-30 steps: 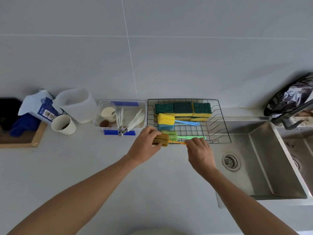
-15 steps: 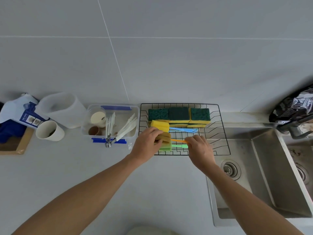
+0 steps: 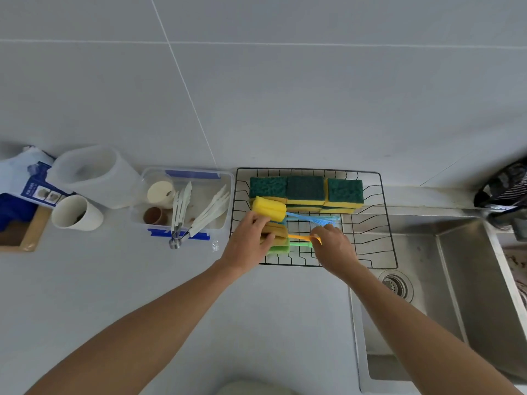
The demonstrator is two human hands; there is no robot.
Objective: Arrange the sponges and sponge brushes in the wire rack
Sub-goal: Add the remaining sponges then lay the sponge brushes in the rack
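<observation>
A black wire rack (image 3: pixel 383 223) stands on the counter beside the sink. Three green-and-yellow sponges (image 3: pixel 305 189) line its back. In front of them lies a yellow sponge brush (image 3: pixel 269 208) with a blue handle. My left hand (image 3: pixel 246 242) grips the brownish sponge head of an orange-handled brush (image 3: pixel 278 230) inside the rack. My right hand (image 3: pixel 332 248) pinches the orange handle near its end. A green sponge brush (image 3: pixel 281 248) lies just below, its handle partly hidden by my right hand.
A clear plastic box (image 3: pixel 182 203) with white tongs and small cups sits left of the rack. Further left are a white cup (image 3: pixel 75 213), a translucent jug (image 3: pixel 94 175) and a blue-and-white pack (image 3: pixel 27 182). The steel sink (image 3: pixel 445 280) lies to the right.
Both hands have carried the orange-handled brush from the rack's front edge further in, setting it above the green brush. The camera has shifted right.
</observation>
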